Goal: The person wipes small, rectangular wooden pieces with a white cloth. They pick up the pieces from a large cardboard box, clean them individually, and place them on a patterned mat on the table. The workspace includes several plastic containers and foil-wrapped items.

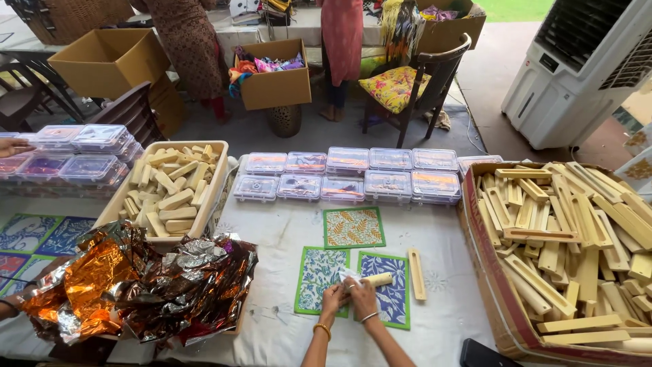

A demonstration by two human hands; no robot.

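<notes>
Wooden bar [377, 279], short and rounded, sits at the middle of the white-clothed table [285, 238] in front of me, lying over the blue floral mat [392, 299] so I can work on it close to my body. Largest to my right is the cardboard box [499, 299] heaped with long wooden strips, within reach; to my left the crumpled orange and silver foil [136, 285] spreads out, with a cream tray [214, 197] of short blocks behind it. Clear lidded boxes [343, 178] line the far edge, out of my working space. One long wooden strip [415, 274] rests beside the mat. My right hand [364, 298] is closed around the bar's near end; my left hand [333, 297] pinches what looks like a scrap of white wrapping against it, though that is too small to be sure
</notes>
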